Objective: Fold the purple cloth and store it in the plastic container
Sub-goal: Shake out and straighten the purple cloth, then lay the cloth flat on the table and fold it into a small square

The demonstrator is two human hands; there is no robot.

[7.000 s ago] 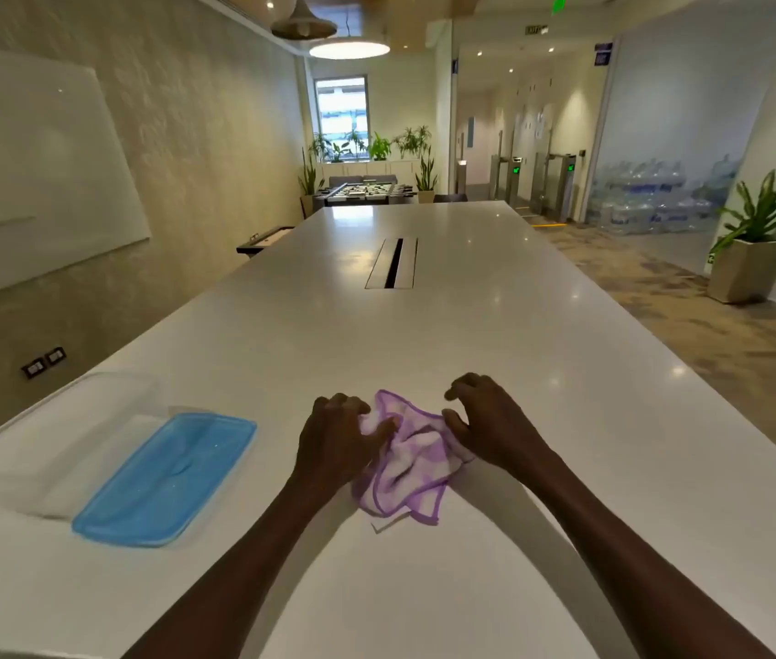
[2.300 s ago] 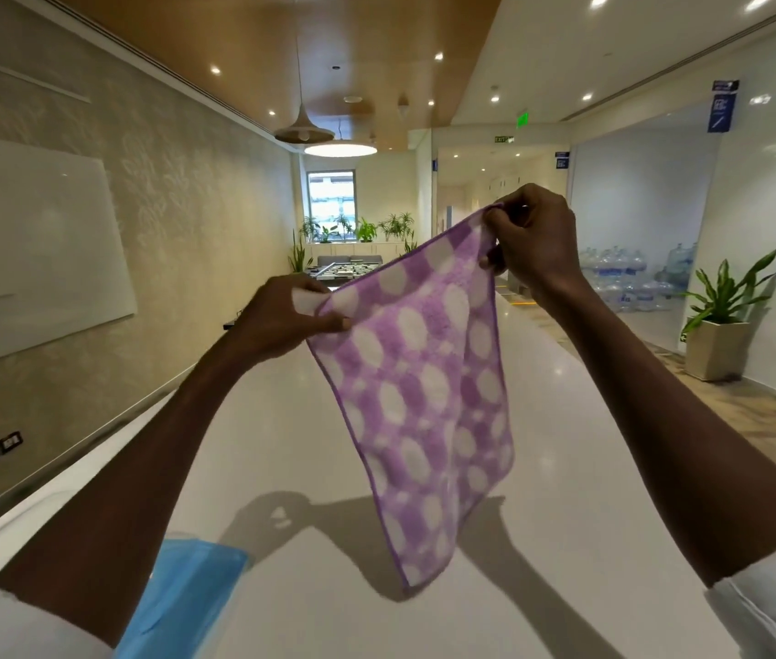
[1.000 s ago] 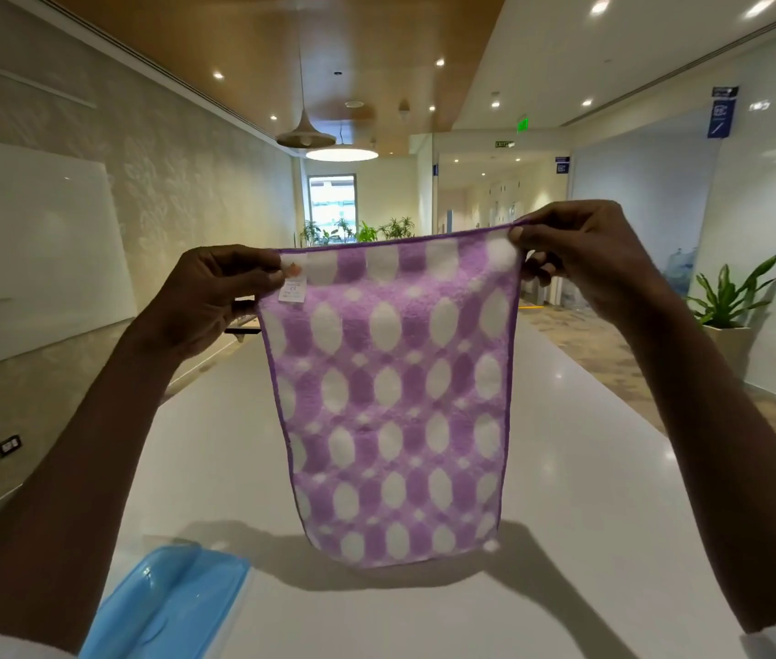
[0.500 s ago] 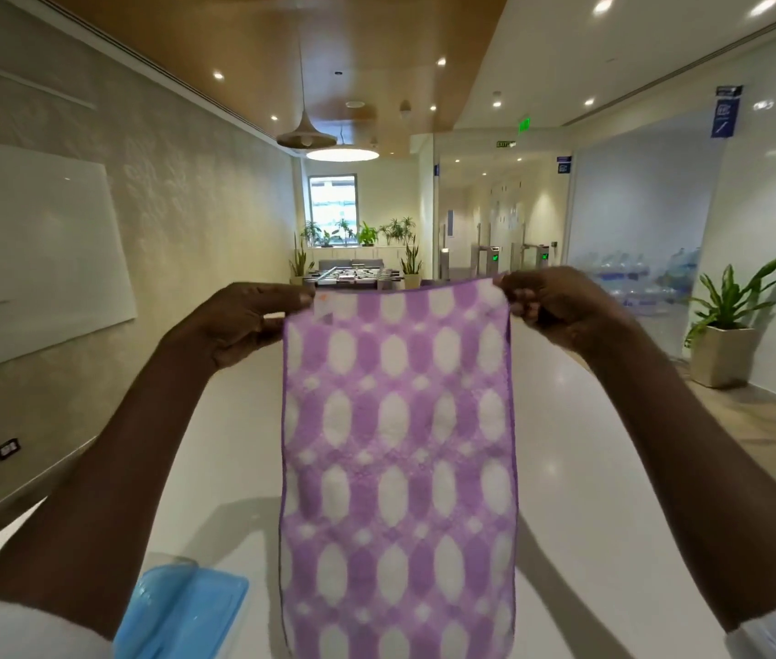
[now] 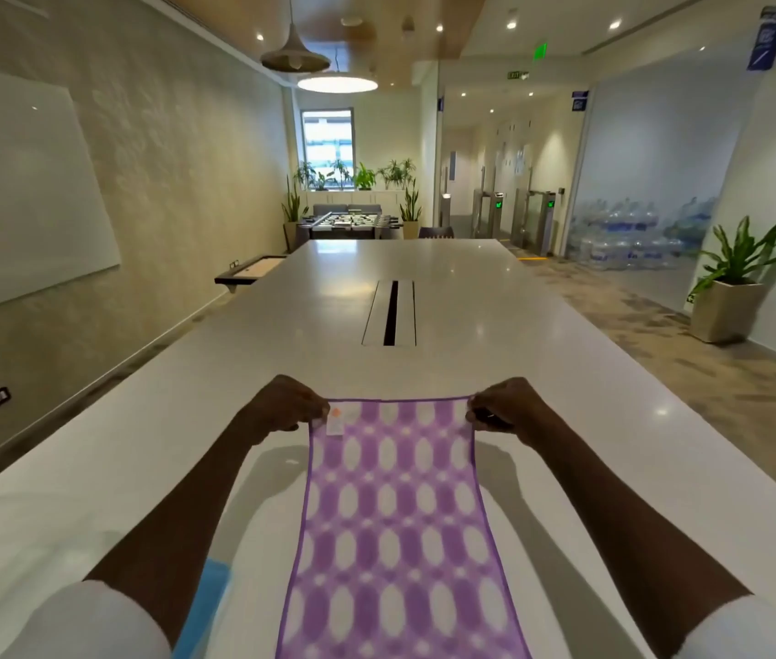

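Holding: we keep the purple cloth with white oval spots stretched out flat between both our hands, over the near half of the long white desk.
Left hand: our fingers are pinched tight on the cloth's far left corner, just beside a small white label with an orange mark.
Right hand: our fingers are pinched tight on the far right corner.
Cloth: its far edge runs straight from hand to hand; the rest stretches back toward us and leaves the view at the bottom; whether it touches the desk we cannot tell.
Clear plastic container: at the near left corner of the desk, blurred, left of our left arm.
Blue plastic lid: a strip shows between our left arm and the cloth.
Sleeves: white, at both bottom corners.
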